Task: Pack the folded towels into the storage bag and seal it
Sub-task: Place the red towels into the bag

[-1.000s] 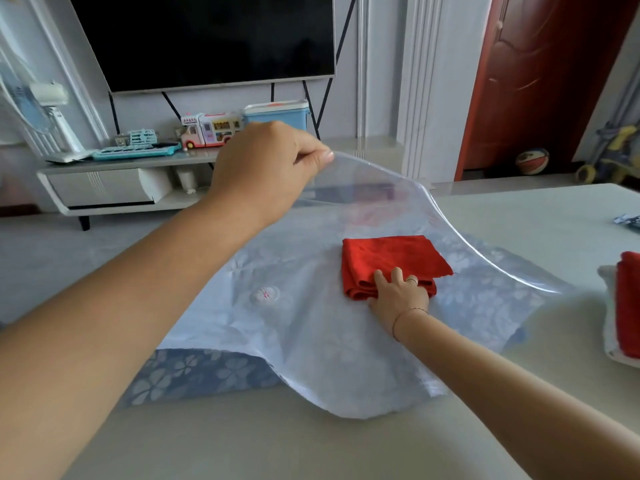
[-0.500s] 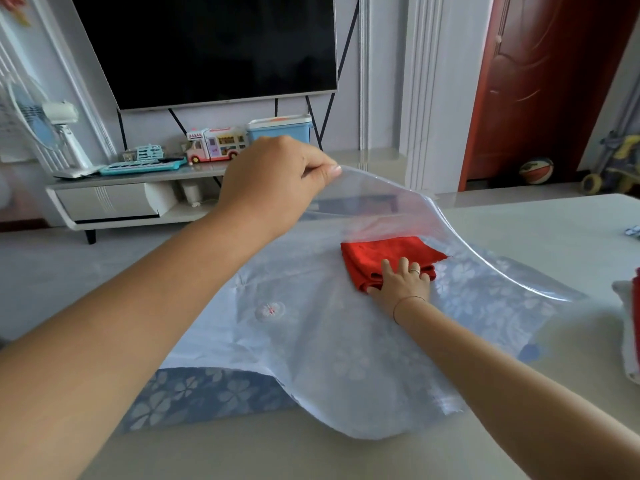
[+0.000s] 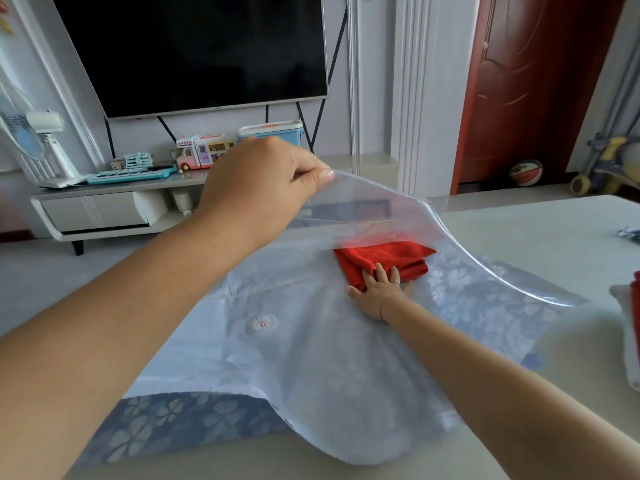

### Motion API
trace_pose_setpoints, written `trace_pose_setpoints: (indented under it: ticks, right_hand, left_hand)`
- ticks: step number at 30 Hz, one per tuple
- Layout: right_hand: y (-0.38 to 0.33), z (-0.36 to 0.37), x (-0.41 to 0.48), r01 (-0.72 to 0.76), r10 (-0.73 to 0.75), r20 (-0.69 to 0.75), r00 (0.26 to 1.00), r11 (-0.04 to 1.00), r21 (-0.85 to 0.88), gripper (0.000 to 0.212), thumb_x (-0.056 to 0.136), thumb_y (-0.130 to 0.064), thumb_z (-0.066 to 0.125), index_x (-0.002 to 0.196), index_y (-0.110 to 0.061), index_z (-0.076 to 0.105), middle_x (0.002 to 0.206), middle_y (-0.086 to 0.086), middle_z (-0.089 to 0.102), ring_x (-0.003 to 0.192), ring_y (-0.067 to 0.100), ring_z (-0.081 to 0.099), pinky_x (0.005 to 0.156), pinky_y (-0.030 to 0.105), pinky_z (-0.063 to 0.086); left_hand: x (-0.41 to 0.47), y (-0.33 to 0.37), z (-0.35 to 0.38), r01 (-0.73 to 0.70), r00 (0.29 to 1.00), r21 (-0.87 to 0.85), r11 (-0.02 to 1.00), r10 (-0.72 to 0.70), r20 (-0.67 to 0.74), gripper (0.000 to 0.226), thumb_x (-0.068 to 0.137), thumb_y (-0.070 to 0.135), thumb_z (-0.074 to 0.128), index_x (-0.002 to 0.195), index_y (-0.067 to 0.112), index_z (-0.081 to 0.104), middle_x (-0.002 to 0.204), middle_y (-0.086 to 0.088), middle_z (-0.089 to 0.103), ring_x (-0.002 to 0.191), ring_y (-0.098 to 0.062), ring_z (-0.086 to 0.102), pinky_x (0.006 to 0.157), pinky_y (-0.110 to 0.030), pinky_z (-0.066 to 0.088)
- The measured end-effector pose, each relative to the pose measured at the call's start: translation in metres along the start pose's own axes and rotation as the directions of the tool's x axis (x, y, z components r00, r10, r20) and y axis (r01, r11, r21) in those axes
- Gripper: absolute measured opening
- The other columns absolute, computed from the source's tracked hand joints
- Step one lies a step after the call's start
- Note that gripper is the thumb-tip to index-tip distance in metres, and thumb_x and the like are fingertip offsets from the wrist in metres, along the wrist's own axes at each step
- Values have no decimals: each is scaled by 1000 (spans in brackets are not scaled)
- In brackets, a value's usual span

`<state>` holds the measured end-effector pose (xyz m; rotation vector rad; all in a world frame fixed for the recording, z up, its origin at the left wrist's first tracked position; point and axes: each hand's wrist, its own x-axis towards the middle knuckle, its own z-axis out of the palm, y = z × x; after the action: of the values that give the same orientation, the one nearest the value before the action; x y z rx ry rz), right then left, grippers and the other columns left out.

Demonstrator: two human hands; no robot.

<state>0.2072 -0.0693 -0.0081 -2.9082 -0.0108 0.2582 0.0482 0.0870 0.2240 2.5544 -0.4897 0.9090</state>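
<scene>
A large clear storage bag [image 3: 311, 358] with a blue flower print and a round valve [image 3: 261, 323] lies across the table. My left hand [image 3: 263, 188] pinches the bag's upper edge and holds the mouth lifted open. Inside the mouth lies a folded red towel [image 3: 381, 259]. My right hand [image 3: 379, 292] reaches into the bag and rests flat against the towel's near edge, fingers spread on it. More folded towels [image 3: 632, 323], red and white, sit at the right edge of the view, mostly cut off.
The pale table [image 3: 519, 230] runs right and toward me. Beyond it stand a TV cabinet [image 3: 104, 209] with toys, a fan [image 3: 34, 143], a red door [image 3: 536, 81], a ball [image 3: 525, 172] and a ride-on toy [image 3: 606, 164].
My right hand has pushed the red towel deeper into the bag, away from me. The left hand keeps the bag's edge lifted; the view has tilted slightly.
</scene>
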Motion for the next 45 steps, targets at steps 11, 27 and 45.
trace_pose_setpoints:
  ticks: [11,27,45]
  right_hand:
    - [-11,-16,8,-40,43,44,998,997,-70,73,86,-69,25,150,-40,6,160,3,-12,146,36,-10,113,62,-4]
    - [156,-39,-262,282,-51,-639,768,922,265,73,77,-72,36,117,-18,63,131,3,55,121,23,51,100,26,35]
    - [326,-86,-235,-231,152,-518,842,969,-90,50,87,-52,51,133,-34,50,143,-5,47,131,27,37,103,43,25]
  left_hand:
    - [2,-5,1,12,1000,7,1000,-12,-18,22,88,37,57,92,27,76,73,6,71,79,-20,68,76,-39,54]
    - [-34,12,8,98,994,118,988,-103,36,25,90,36,54,101,24,74,99,-6,75,92,-32,65,66,-32,43]
    - [-52,14,18,159,978,212,964,-183,99,28,90,39,54,101,22,74,104,-11,73,90,-36,65,71,-37,50]
